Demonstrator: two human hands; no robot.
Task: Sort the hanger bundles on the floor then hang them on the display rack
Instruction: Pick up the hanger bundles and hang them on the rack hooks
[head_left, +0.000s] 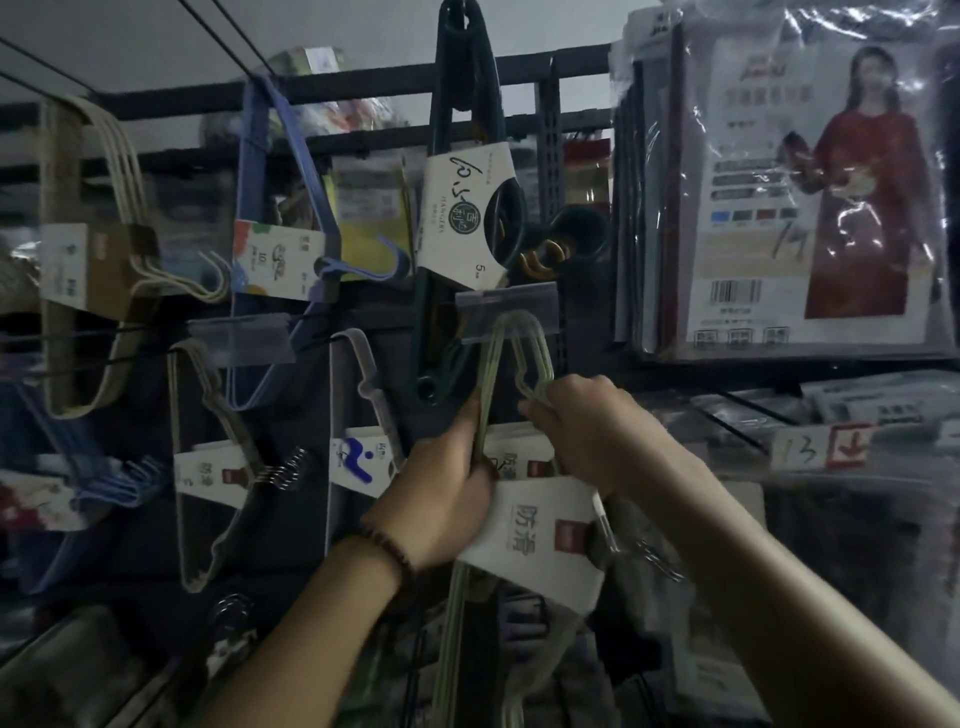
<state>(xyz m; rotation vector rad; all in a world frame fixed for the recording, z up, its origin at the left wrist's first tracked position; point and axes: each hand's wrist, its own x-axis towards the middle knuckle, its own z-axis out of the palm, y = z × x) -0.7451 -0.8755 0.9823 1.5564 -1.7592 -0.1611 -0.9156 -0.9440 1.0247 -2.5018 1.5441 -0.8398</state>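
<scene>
Hanger bundle (535, 525): pale green wires in a white paper sleeve, held upright directly below the tag holder (506, 312) on the rack (363, 85). Its top bend reaches the holder's lower edge; whether it sits on the peg behind cannot be told. The left grip (447, 488), below and left of the holder, curls round the bundle's left side. The right grip (587, 431), below and right of the holder, pinches the wires near their top. This two-sided hold probably keeps the wires together while steering them onto the peg. A dark green bundle (457, 208) hangs above the holder and a blue bundle (280, 249) to its left.
</scene>
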